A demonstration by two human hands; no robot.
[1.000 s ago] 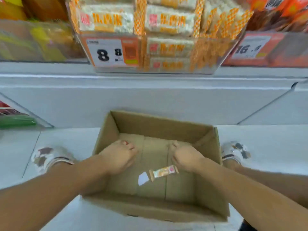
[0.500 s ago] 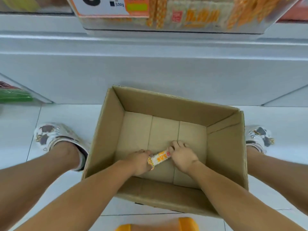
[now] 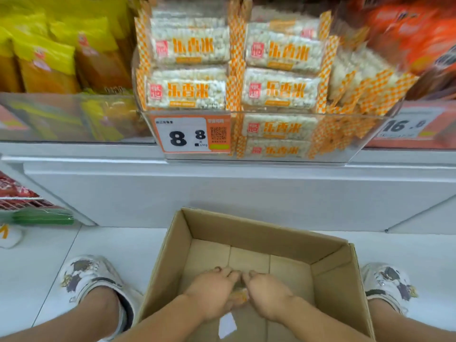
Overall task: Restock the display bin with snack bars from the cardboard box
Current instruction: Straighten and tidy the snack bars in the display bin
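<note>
A: Head view. Status?

B: Cardboard box [image 3: 283, 233] sits on the floor [image 3: 49, 280], near the foot of the shelf unit. Both hands are down inside it, at the near half of the box floor.

A: Hands doing what?

B: Left hand [image 3: 212, 290] and right hand [image 3: 267, 292] are side by side, fingertips nearly touching, fingers curled down over one snack bar [image 3: 240, 295]. Only a sliver of orange wrapper shows between them. Looks like both grip it; which hand carries the load can't be told.

A: Anything else in the box?

B: One white paper scrap [image 3: 227, 325] by the near edge, just below the hands. No other bars visible on the bare part of the box floor. Count in the box: one bar, one scrap.

A: Display bin?

B: Clear display bin [image 3: 271, 156] on the shelf above, front edge overhanging. Packed. Two neat columns at left and centre, at least four bars face-on above the rim and two more readable through the front wall. At the right end, more bars stand on edge, too blurred to count. One price tag [image 3: 192, 134] on the bin front, reads 8.8.

A: Progress?

B: Judgement: nearly done. Bin looks close to full, box looks down to its last bar. Left: lift that bar and set it in the bin.
</note>
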